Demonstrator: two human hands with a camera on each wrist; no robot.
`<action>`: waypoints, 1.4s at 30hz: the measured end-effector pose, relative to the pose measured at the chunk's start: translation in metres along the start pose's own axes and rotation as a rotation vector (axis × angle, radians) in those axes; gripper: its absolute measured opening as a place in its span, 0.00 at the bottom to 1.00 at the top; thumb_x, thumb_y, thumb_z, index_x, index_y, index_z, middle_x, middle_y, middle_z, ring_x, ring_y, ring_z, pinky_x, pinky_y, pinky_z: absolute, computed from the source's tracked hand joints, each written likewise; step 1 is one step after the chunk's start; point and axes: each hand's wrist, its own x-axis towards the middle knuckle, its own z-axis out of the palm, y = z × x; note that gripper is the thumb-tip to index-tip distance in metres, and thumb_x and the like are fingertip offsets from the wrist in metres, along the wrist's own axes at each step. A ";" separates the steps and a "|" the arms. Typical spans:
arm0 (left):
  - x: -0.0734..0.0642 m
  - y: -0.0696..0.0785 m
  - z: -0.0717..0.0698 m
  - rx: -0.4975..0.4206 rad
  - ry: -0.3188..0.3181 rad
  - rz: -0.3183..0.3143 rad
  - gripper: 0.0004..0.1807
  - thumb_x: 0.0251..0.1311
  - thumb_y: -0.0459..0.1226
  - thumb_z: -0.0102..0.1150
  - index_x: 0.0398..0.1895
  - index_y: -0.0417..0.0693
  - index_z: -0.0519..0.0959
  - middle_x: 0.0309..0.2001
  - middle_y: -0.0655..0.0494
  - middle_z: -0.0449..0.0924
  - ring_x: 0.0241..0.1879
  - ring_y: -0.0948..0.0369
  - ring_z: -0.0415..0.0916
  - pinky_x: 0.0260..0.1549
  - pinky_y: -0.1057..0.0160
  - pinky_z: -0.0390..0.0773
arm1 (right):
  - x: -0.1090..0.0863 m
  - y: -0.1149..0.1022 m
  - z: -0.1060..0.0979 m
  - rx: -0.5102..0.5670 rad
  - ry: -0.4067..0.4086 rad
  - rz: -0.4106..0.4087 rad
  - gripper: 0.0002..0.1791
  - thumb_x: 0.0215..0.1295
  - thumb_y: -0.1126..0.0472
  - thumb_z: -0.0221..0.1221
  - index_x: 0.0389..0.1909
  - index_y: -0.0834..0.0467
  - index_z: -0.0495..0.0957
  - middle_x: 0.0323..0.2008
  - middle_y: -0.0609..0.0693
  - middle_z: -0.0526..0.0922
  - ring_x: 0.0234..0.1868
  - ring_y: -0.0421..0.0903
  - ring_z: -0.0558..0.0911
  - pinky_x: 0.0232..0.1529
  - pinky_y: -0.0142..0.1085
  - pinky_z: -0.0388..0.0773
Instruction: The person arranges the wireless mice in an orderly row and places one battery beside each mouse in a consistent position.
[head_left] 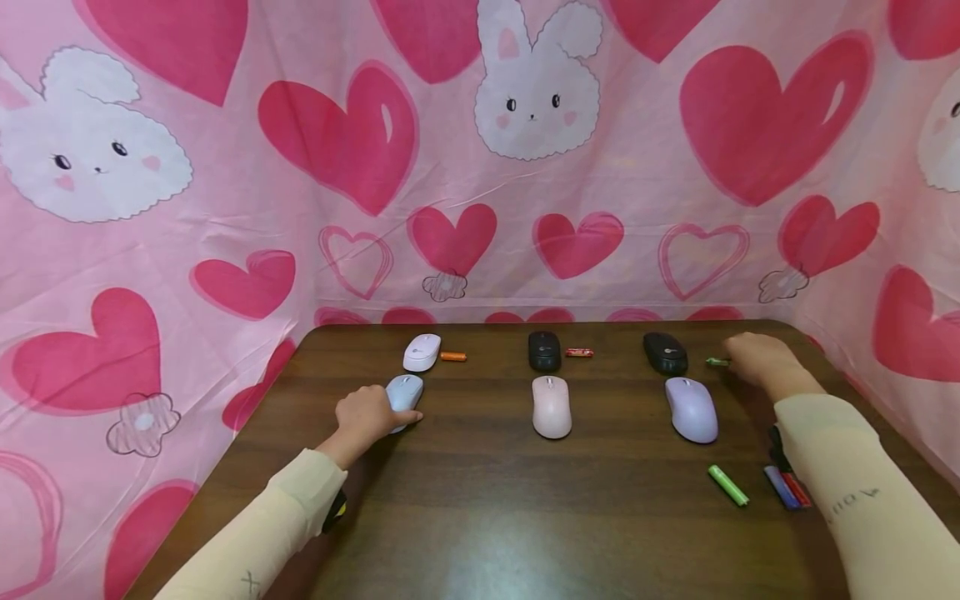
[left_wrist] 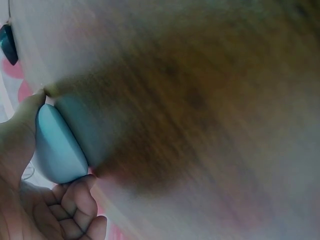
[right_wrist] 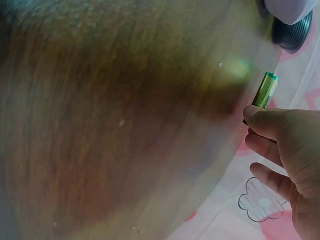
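My left hand [head_left: 365, 414] grips a light blue computer mouse [head_left: 406, 390] at the left of the wooden table [head_left: 480, 517]. The left wrist view shows the thumb on one side of the mouse [left_wrist: 59, 145] and curled fingers on the other. At the far right of the table, my right hand [head_left: 763, 362] pinches a small green battery [head_left: 717, 362]. In the right wrist view the battery [right_wrist: 265, 91] sticks out past the thumb, while the lower fingers lie apart from it. A black mouse [head_left: 665, 353] stands just left of this battery.
Behind the blue mouse are a white mouse [head_left: 422, 353] and an orange battery [head_left: 453, 357]. Mid-table stand another black mouse [head_left: 544, 351], a red battery [head_left: 579, 353] and a pink mouse [head_left: 551, 408]. A lavender mouse [head_left: 692, 410] and several batteries, including a light green one [head_left: 727, 485], lie front right.
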 end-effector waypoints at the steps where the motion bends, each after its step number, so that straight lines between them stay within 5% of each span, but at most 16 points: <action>1: 0.000 0.000 0.000 0.000 0.000 0.000 0.45 0.38 0.71 0.65 0.33 0.35 0.78 0.22 0.46 0.74 0.21 0.53 0.71 0.19 0.54 0.73 | 0.000 0.000 0.001 0.000 -0.001 0.004 0.06 0.52 0.71 0.62 0.23 0.60 0.76 0.20 0.51 0.76 0.24 0.52 0.78 0.27 0.51 0.73; 42: 0.003 -0.001 0.001 -0.013 0.001 0.003 0.45 0.37 0.71 0.66 0.34 0.35 0.78 0.23 0.46 0.75 0.22 0.52 0.71 0.20 0.55 0.72 | 0.001 -0.009 0.001 0.021 -0.010 0.031 0.02 0.56 0.72 0.58 0.26 0.64 0.76 0.24 0.55 0.79 0.29 0.57 0.80 0.34 0.55 0.75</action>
